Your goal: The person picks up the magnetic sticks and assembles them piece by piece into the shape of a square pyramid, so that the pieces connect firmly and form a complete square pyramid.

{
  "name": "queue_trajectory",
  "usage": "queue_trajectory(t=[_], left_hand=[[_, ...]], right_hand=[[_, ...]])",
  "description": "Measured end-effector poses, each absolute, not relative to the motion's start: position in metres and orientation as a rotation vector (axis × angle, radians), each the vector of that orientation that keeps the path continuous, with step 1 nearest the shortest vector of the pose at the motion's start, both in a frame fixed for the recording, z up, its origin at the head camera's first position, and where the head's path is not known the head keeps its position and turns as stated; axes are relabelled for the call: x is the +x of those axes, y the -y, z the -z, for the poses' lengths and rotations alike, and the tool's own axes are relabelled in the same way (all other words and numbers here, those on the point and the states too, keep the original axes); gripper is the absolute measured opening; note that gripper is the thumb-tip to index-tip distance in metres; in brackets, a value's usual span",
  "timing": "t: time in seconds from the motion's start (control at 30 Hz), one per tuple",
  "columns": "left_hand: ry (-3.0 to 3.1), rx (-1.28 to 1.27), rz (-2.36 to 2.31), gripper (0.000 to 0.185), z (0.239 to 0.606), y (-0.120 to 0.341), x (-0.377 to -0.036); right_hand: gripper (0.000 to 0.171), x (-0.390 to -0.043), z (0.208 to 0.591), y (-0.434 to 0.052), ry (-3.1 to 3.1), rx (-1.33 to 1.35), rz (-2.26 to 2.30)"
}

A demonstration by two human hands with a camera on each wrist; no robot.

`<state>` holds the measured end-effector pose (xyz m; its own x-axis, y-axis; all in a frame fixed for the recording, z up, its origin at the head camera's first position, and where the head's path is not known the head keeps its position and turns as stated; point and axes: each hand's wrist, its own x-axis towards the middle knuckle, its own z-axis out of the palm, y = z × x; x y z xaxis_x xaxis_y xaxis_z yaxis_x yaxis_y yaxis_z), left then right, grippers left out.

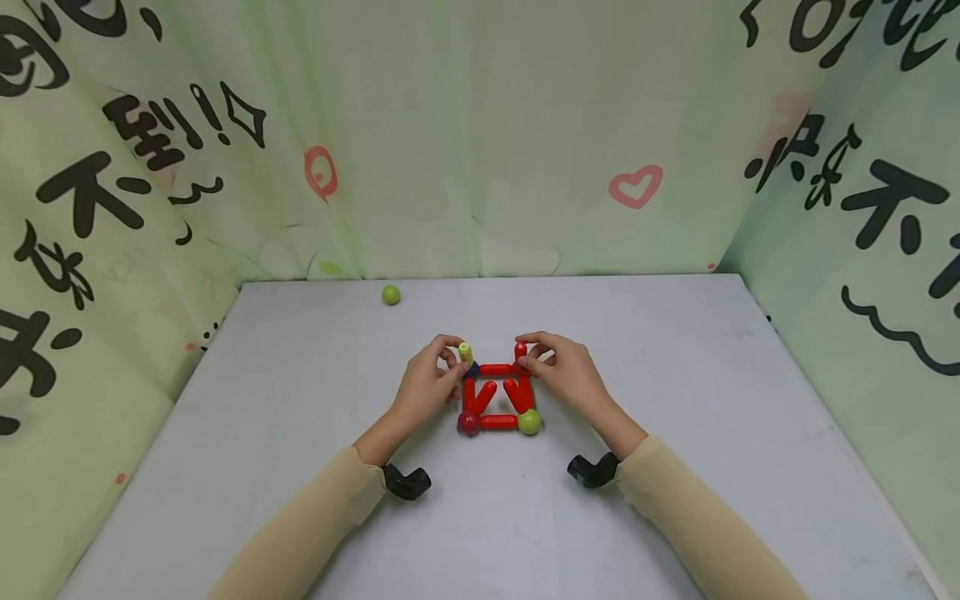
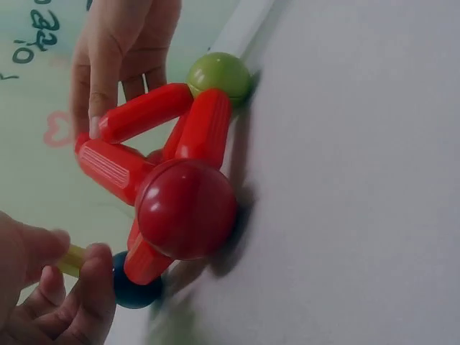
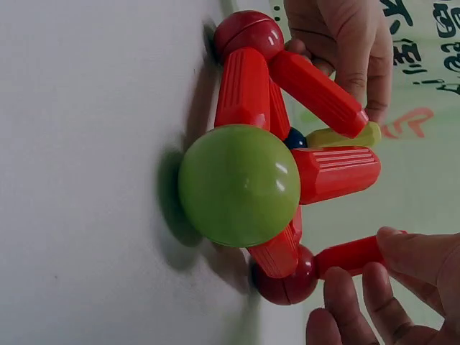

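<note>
Red sticks and balls form a square frame (image 1: 498, 397) on the table (image 1: 300, 400), and the left hand (image 1: 427, 379) pinches a yellow stick (image 1: 466, 352) upright on 1 far corner while the right hand (image 1: 564, 375) pinches a red stick (image 1: 521, 350) on the other, apparently to steady them.

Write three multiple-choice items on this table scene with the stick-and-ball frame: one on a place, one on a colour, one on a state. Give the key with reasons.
1. Where does the loose green ball lie?
A. Near the far edge of the table, left of the hands
B. Inside the frame
C. Beside the right sleeve

2. What colour is the upright stick that the left hand pinches?
A. Blue
B. Yellow
C. Black

3. What is the right hand doing?
A. Lying flat on the table
B. Raised clear of the frame
C. Pinching an upright red stick

Key: 1 A, the ball sits alone by the backdrop; 2 B, the stick shows yellow in the head and right wrist views; 3 C, its fingertips close on the stick's top.
</note>
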<state>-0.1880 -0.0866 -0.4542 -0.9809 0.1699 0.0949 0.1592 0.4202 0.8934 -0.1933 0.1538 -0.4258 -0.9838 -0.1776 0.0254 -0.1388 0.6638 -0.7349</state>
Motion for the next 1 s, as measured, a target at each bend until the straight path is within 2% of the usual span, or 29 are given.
queue_trajectory(t=[0.3,0.77,1.0], left_hand=[[-2.763,0.395,-1.563,0.024,0.456,0.079,-0.186],[-3.010,0.689,-1.144,0.024,0.457,0.071,-0.180],[-3.024,0.729,-1.091,0.023,0.460,0.071,-0.180]], right_hand=[[0.029,-0.189,0.427,-0.148,-2.927,-0.365,1.065],[0.028,-0.174,0.425,-0.139,-3.030,-0.508,0.830],[0.029,-0.171,0.428,-0.137,-3.022,-0.492,0.826]])
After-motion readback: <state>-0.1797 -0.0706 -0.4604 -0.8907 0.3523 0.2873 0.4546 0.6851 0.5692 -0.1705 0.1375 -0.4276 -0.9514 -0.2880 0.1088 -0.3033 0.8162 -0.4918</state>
